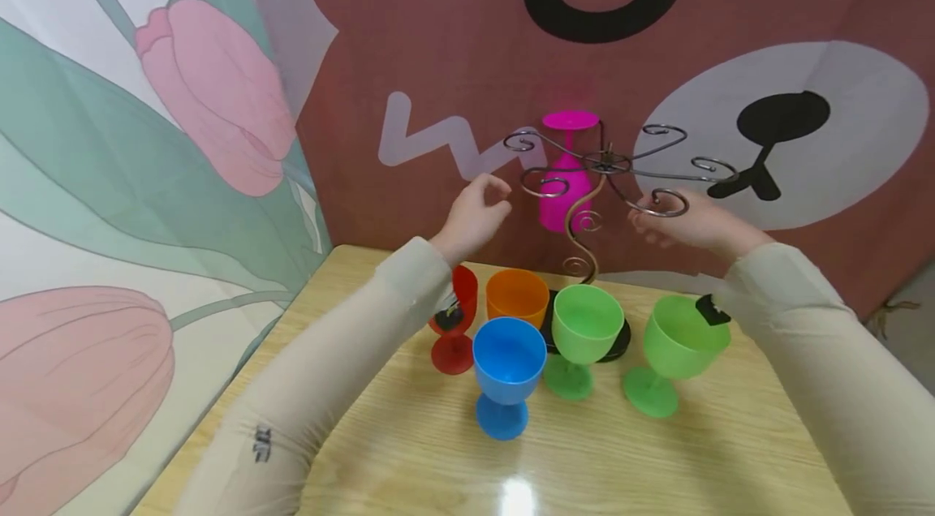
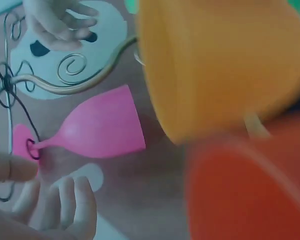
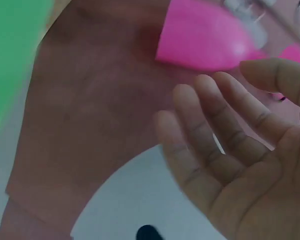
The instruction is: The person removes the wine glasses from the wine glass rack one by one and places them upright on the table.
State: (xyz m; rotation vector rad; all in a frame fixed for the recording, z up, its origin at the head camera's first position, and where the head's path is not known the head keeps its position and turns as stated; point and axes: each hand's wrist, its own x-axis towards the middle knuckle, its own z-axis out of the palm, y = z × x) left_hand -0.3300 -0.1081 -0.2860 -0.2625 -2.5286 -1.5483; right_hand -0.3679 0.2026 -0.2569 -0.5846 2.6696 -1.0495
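A dark metal goblet rack (image 1: 608, 163) with curled arms on a wavy stem stands at the back of the table. From one of its rear arms a pink goblet (image 1: 557, 204) hangs upside down by its foot. My left hand (image 1: 473, 216) is raised to the left of the rack, thumb and fingers apart and bent, holding nothing. On the other side, near a front right curl, is my right hand (image 1: 687, 220). Its fingers (image 3: 195, 125) are loosely bent and the palm holds nothing in the right wrist view.
In front of the rack stand a red goblet (image 1: 453, 354), an orange goblet (image 1: 517, 293), a blue goblet (image 1: 504, 386) and two green goblets (image 1: 584, 329) (image 1: 675, 346). The rack's black base (image 1: 617, 346) shows behind them on the wooden table (image 1: 409, 435). A printed cloth (image 1: 438, 37) hangs behind.
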